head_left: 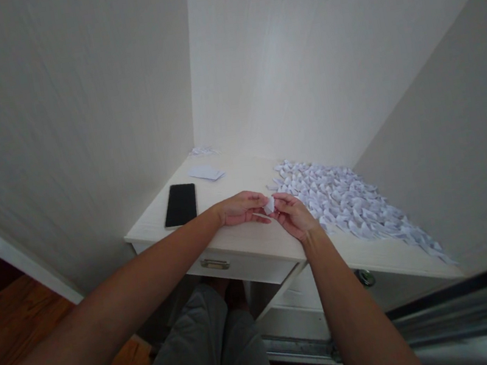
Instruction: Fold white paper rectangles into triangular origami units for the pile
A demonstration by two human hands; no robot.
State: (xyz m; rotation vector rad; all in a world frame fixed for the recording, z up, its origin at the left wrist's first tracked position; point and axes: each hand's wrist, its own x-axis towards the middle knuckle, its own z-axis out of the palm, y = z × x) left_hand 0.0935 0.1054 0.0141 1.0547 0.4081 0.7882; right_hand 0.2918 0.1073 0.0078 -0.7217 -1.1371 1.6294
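Observation:
Between my two hands is a small folded piece of white paper [269,205], held just above the front edge of the white tabletop. My left hand [244,208] pinches it from the left with thumb and forefinger, its lower fingers loosely curled. From the right, my right hand [293,214] closes its fingertips on the paper's other side. Just beyond my right hand spreads a wide heap of small folded white paper pieces [342,194]. A flat stack of white paper sheets [205,172] lies farther back on the left.
A dark-screened phone [181,204] lies on the tabletop [242,173] left of my hands. More white paper bits [203,150] sit in the back corner. White walls enclose the left, back and right. Below the top is a drawer with a metal handle [214,264], above my knees.

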